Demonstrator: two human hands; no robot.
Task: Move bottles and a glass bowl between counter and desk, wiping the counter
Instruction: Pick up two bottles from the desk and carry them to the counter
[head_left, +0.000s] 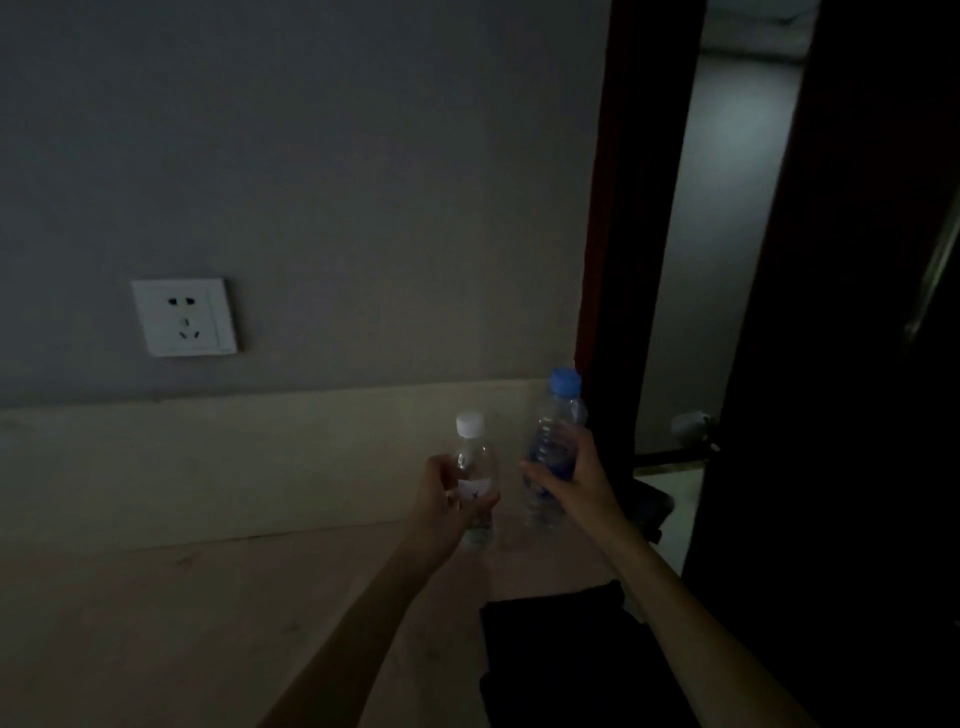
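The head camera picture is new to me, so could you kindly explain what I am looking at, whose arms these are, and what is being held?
There is no machine here: a person wears one wide-angle camera on the head, looking forward and down, so the two bare arms coming in from the bottom are their own. The room is dim.

The left hand grips a small clear bottle with a white cap. The right hand grips a taller clear bottle with a blue cap and a blue label. Both bottles are upright, side by side and apart. Whether their bases touch the surface I cannot tell.

Below them is a pale counter against a wall with a white power socket. A dark object sits near the person; it is too dark to identify. To the right is a dark door frame.
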